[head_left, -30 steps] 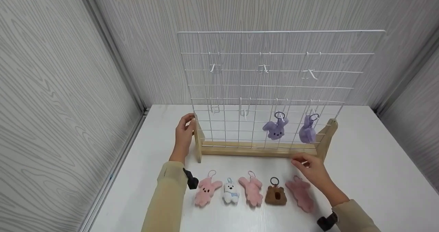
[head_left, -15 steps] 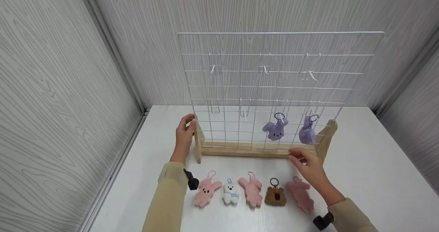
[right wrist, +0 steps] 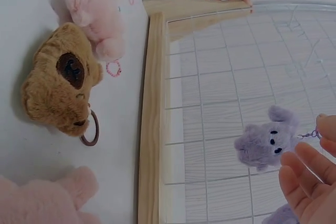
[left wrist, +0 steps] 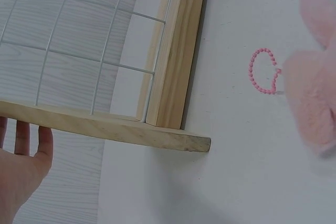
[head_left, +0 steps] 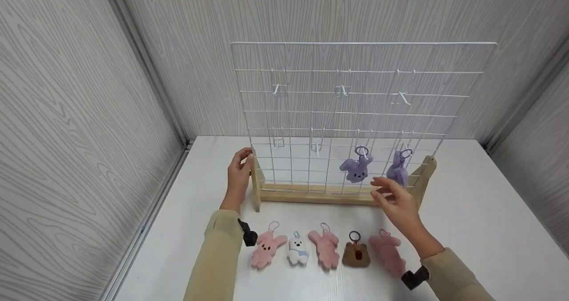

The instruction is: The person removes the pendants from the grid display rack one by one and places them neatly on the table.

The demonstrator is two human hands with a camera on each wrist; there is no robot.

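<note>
A white wire grid rack [head_left: 311,112] stands upright in a wooden base [head_left: 320,196]. Against the outer side of its left end post [head_left: 257,181], the fingertips of my left hand [head_left: 238,172] rest; they also show in the left wrist view. My right hand [head_left: 398,205] holds nothing, its fingers loosely bent and apart, in front of the lower right grid. Just beyond its fingertips hangs a purple bunny plush keychain [head_left: 357,170], its ring on a white hook. A second purple plush keychain [head_left: 398,172] hangs to the right, partly hidden by that hand.
On the white table [head_left: 155,256], before the rack, lies a row: a pink bunny keychain [head_left: 266,250], a white bear one [head_left: 297,250], another pink one [head_left: 326,250], a brown plush [head_left: 356,253] and a pink one [head_left: 388,252] beside my right forearm. Bare hooks [head_left: 342,90] jut from the grid.
My right hand has risen from the base's front toward the hanging purple bunny, and its thumb and fingers have spread apart. The left hand stays at the post.
</note>
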